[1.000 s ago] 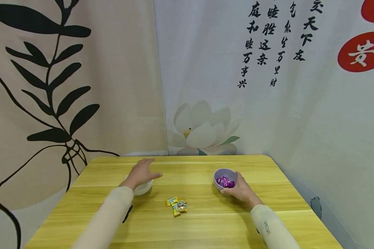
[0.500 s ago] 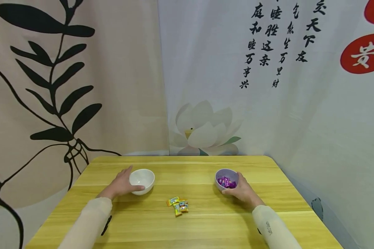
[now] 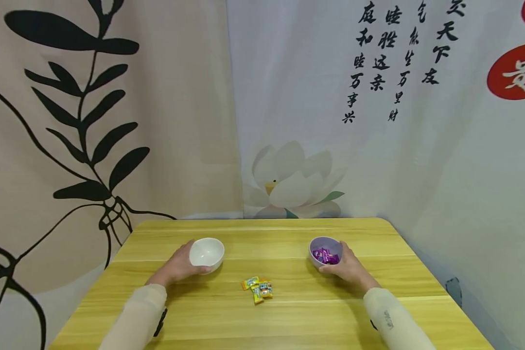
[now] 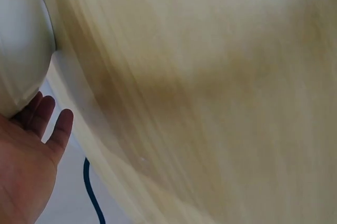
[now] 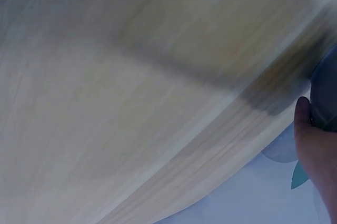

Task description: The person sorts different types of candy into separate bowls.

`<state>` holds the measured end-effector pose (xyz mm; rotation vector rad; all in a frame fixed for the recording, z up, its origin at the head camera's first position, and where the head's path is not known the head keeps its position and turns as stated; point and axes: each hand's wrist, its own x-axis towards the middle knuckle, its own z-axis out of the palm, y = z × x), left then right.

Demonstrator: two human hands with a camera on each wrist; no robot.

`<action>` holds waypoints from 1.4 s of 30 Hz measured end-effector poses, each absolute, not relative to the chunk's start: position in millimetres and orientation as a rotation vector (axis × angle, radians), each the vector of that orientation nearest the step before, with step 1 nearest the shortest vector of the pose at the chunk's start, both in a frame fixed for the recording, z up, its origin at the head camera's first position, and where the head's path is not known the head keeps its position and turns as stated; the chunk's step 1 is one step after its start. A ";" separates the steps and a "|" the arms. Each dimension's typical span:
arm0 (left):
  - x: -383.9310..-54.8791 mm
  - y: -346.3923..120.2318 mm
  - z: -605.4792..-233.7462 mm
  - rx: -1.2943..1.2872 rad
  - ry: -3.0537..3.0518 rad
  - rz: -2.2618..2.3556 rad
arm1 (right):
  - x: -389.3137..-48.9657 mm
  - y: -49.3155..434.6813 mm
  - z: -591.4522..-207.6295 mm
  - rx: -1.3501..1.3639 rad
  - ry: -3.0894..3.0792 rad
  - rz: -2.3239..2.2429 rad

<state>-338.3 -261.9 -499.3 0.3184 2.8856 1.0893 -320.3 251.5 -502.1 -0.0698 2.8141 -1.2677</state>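
In the head view my left hand (image 3: 178, 266) grips a small white bowl (image 3: 207, 252) from its left side, thumb along the near wall. The left wrist view shows fingers (image 4: 62, 128) at the bowl's outer wall (image 4: 23, 40). On the right, my right hand (image 3: 351, 268) holds a light purple bowl (image 3: 317, 243) with several purple-wrapped candies (image 3: 325, 256) inside; its thumb lies across the near side. Between the bowls and closer to me lie several yellow-wrapped candies (image 3: 258, 289) in a small cluster. In the right wrist view only part of the dark-looking bowl (image 5: 325, 90) shows.
Both bowls are over a light wooden table (image 3: 262, 325) with rounded far corners. A fabric backdrop (image 3: 188, 121) with a plant print, a lotus and black characters hangs right behind the table's far edge.
My left hand has moved from above the white bowl to its left side and now grips it. The right hand stays at the purple bowl. The head view has shifted slightly.
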 end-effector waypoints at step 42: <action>-335.4 -257.2 -502.3 0.171 2.847 1.228 | -289.0 114.3 -479.4 -0.188 3.119 -1.164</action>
